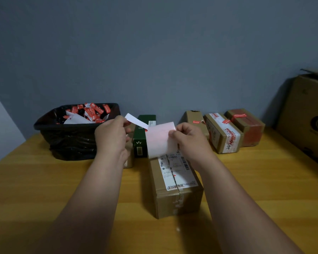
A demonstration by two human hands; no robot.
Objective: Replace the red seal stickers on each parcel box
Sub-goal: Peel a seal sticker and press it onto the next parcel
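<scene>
A brown parcel box with a white shipping label stands on the wooden table in front of me. Above its far end I hold a pale pink sticker sheet. My right hand pinches the sheet's upper right corner. My left hand pinches a white strip that peels off the sheet toward the left. Three brown parcels with red seal stickers stand at the back right.
A bin lined with a black bag at the back left holds several used red stickers and white paper. A dark green box stands behind my hands. A large open carton fills the right edge. A small brown box sits under my left wrist.
</scene>
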